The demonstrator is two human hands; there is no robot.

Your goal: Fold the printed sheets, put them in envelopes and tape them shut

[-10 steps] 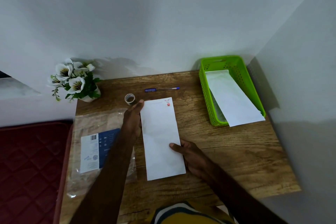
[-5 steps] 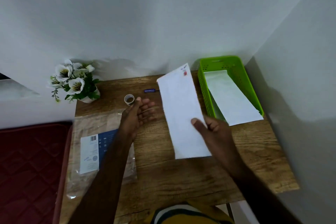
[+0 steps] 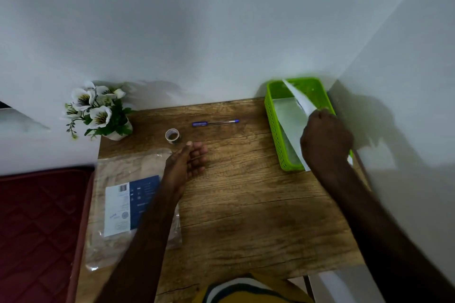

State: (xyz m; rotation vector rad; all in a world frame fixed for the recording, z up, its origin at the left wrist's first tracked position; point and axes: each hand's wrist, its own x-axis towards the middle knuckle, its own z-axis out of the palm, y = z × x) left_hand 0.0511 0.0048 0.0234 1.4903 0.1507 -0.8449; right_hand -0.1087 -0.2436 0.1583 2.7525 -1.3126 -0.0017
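Two white paper envelopes show in the head view, both at the slotted lime-green plastic basket [image 3: 273, 128] in the table's far right corner. One long white envelope [image 3: 299, 99] is pinched in the person's right hand [image 3: 325, 140], tilted on edge over the basket so only a narrow, slightly blurred strip of it shows above the knuckles; the fingers are curled closed around it. A second flat white envelope [image 3: 288, 128] lies inside the basket, its near end reaching past the front rim. The left hand [image 3: 186, 160] rests on the wood-grain table [image 3: 246, 204] with its fingers loosely spread and nothing in it, just beside one small roll of clear tape [image 3: 172, 136]. One blue ballpoint pen [image 3: 215, 123] lies farther back. One clear plastic packet with a blue-and-white label [image 3: 128, 204] lies at the table's left side, partly under the left forearm. One pot of white artificial flowers [image 3: 98, 110] stands in the far left corner.
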